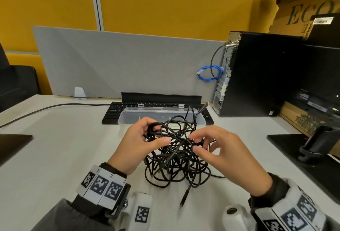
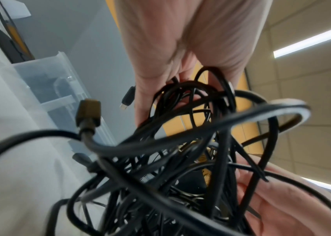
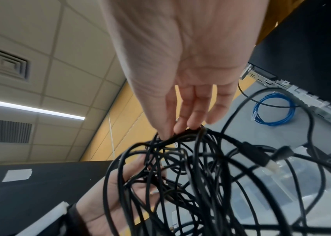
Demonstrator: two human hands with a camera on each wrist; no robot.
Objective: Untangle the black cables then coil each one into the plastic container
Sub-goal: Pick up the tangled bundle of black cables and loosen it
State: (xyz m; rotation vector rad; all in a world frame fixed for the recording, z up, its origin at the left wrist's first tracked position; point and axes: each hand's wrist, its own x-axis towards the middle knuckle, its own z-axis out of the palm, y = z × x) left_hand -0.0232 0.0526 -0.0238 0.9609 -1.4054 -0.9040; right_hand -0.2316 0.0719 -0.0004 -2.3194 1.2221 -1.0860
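Note:
A knotted bundle of black cables [image 1: 174,157] is lifted partly off the white desk, its lower loops still resting on it. My left hand [image 1: 147,135] grips the bundle's upper left strands with curled fingers and thumb. My right hand [image 1: 200,144] pinches strands at the upper right between thumb and fingertips. The clear plastic container [image 1: 127,118] stands open just behind the tangle, its lid hinged back. One plug end [image 1: 184,199] trails toward me. In the left wrist view the cables [image 2: 180,159] fill the frame below my left hand [image 2: 176,89]; in the right wrist view my right hand [image 3: 172,131] pinches the cables [image 3: 191,167].
A black keyboard [image 1: 114,111] lies behind the container, before a grey divider. A black computer tower [image 1: 257,76] with a blue cable coil [image 1: 209,73] stands at back right. A monitor base [image 1: 298,159] sits right, a dark slab [image 1: 11,144] left.

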